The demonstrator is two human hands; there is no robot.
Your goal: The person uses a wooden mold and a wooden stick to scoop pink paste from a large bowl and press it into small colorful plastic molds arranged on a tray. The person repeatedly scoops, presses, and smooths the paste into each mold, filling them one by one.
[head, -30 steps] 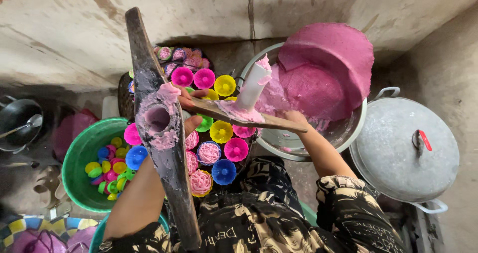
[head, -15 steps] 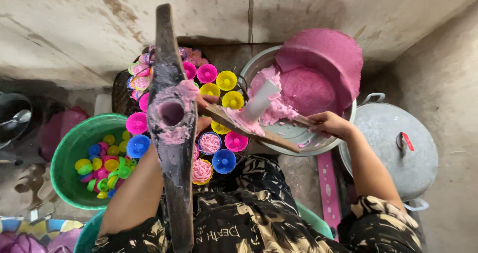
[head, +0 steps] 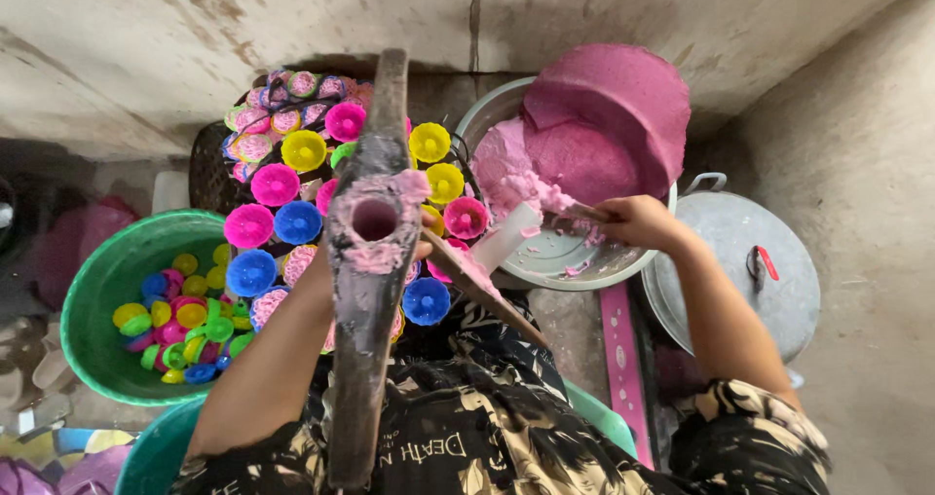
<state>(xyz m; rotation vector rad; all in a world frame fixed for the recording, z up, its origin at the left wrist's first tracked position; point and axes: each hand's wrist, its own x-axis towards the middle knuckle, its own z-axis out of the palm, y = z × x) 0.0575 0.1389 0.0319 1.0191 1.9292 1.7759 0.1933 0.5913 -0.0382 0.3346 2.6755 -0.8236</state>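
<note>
Centrally, a long dark wooden board with a round hole (head: 372, 261), smeared with pink paste, runs from the chest up toward the wall. The left forearm comes up from the lower left beneath it, and the left hand (head: 421, 247) is almost wholly hidden behind the board; only a sliver of finger shows at its right edge, so whether it is clenched or loose cannot be told.

The right arm is bent at the elbow and reaches up and leftward to the rim of the wide metal basin (head: 565, 256). The right hand (head: 633, 220) is curled tight round the handle of a pale flat scraper (head: 506, 237), whose blade lies against the mound of pink dough (head: 584, 140) in that basin.

Beneath the board sits a cluster of small fluted cups, pink, yellow and blue (head: 292, 188). A green plastic bowl of more cups (head: 97, 300) stands left, a grey metal lid (head: 740, 261) right.
</note>
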